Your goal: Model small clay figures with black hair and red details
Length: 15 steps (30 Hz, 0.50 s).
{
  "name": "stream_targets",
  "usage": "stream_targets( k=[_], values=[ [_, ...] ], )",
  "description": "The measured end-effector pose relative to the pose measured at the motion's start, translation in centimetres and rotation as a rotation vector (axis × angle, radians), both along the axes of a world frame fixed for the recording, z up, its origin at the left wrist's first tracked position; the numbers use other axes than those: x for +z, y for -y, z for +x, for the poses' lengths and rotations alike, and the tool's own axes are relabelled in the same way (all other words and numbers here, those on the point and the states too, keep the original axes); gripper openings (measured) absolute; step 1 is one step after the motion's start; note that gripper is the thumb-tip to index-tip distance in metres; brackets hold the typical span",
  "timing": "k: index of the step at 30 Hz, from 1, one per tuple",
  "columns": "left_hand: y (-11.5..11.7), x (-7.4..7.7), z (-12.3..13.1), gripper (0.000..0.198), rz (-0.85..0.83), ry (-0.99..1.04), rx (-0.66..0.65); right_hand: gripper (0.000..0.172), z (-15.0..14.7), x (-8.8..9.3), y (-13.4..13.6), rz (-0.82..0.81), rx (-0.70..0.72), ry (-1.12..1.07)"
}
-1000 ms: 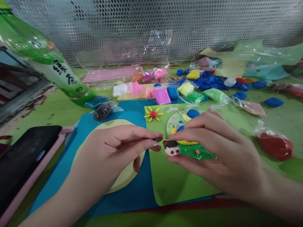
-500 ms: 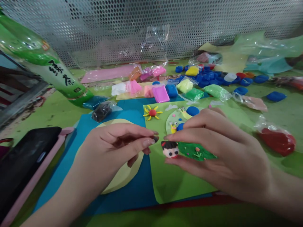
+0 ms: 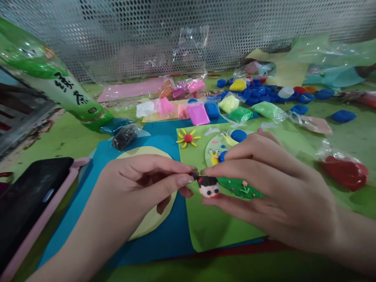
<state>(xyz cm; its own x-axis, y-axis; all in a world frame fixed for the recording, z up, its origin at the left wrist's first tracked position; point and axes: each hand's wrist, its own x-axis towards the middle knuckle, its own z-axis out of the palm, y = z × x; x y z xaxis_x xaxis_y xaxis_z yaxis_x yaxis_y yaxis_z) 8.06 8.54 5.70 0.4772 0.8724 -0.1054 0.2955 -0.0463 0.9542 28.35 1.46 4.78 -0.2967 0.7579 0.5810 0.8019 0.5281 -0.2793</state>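
Between the thumb and fingers of my right hand [image 3: 273, 192] is a small clay doll head [image 3: 209, 187] with black hair, a red hair band, round black eyes and a red mouth. My left hand [image 3: 147, 188] pinches a small black clay piece [image 3: 194, 176] against the left side of the hair, by the red band. Beneath my hands lies a light green card [image 3: 217, 227] bearing a clay sun [image 3: 188, 138], blue-shelled snails [image 3: 238, 135] and a dark green patch with flowers. Under my left hand, a cream paper oval [image 3: 155, 219] rests on blue card [image 3: 173, 246].
A green tea bottle [image 3: 67, 90] stands at the left, above a black phone [image 3: 35, 196]. Bagged clay in several colours, including purple [image 3: 198, 114] and black [image 3: 125, 137], lies behind the cards, near many blue pieces [image 3: 255, 94]. Red clay [image 3: 345, 172] sits at the right.
The black clay piece, earlier apart from the doll head, now touches its hair. The head has shifted slightly left, toward my left fingertips.
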Motion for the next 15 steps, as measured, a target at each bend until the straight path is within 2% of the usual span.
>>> stream_targets(
  k=[8,15],
  values=[
    [0.11,0.20,0.11,0.024,0.054,0.026,-0.016,0.013,-0.36,0.18,0.05,0.021,0.008,0.003],
    [0.15,0.36,-0.48,0.024,0.123,-0.086,-0.039,0.010,-0.16,0.53,0.04,0.050,0.011,0.002]
  ],
)
